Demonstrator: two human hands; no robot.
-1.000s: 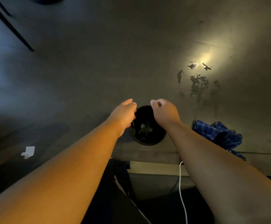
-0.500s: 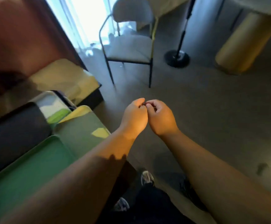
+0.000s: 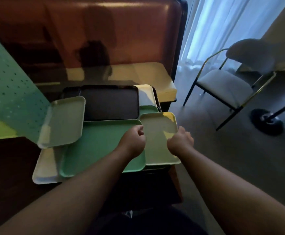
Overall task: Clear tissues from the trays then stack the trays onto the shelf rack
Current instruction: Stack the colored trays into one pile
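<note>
Several trays lie overlapped on a low dark table. A pale yellow tray [image 3: 158,143] is at the right, a large green tray [image 3: 97,150] in the middle, a dark tray [image 3: 109,102] behind it, a pale grey-green tray [image 3: 65,119] tilted at the left, and a white tray [image 3: 43,170] underneath at the front left. My left hand [image 3: 133,141] is a closed fist at the yellow tray's left rim. My right hand [image 3: 180,141] is curled over its right rim, thumb on top. I see no tissues.
A green perforated panel [image 3: 7,99] rises at the left. Behind the trays is a brown bench back [image 3: 104,31] with a yellow seat [image 3: 148,73]. To the right stand a metal-framed chair [image 3: 223,85] and a black round stand base [image 3: 265,124] on grey floor.
My view swung from the floor and a black bin to the table of trays. My hands, pinched together in mid-air half a second ago, have parted and dropped onto the yellow tray's two sides.
</note>
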